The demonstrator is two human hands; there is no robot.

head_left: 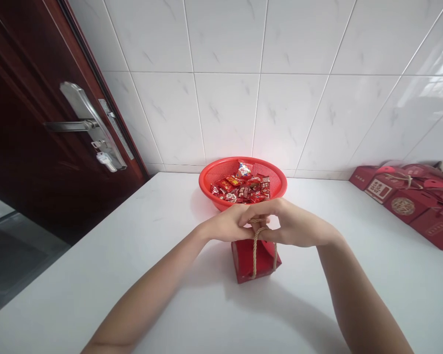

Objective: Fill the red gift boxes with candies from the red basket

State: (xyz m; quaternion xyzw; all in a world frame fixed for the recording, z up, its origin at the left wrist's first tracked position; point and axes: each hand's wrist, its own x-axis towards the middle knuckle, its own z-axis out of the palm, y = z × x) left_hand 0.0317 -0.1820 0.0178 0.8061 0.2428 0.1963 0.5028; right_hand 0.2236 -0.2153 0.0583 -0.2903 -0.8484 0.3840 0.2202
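White table, and in front of the basket left hand and right hand are pinching the cord on a probably light, crushable box, so grab there.

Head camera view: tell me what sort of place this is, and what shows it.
Probably a room in a home, though a small shop is possible: a dark red door with a lever handle, a tiled wall, and a white table against it.
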